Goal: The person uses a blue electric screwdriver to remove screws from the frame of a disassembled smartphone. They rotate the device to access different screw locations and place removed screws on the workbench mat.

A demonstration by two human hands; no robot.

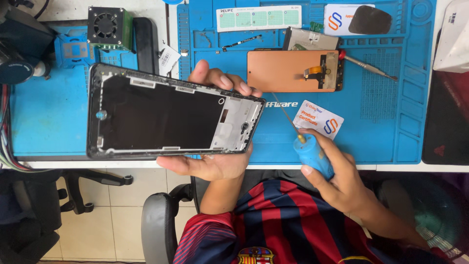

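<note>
My left hand (215,164) grips a black phone frame (166,115) by its right end, fingers over the top edge and thumb under the bottom edge. The frame is held flat above the blue work mat (371,122), its open inner side facing up. My right hand (337,178) is closed around a blue squeeze bottle (312,155) with a long thin metal needle tip (283,111) that points up and left toward the frame's right end. A copper-backed display panel (288,71) with an orange flex cable lies on the mat beyond the needle.
A screwdriver (366,63) lies right of the display panel. Small cards (320,120), a parts strip and a circuit board sit on the mat. A black fan unit (105,24) stands at the back left. An office chair (156,225) is below the table edge.
</note>
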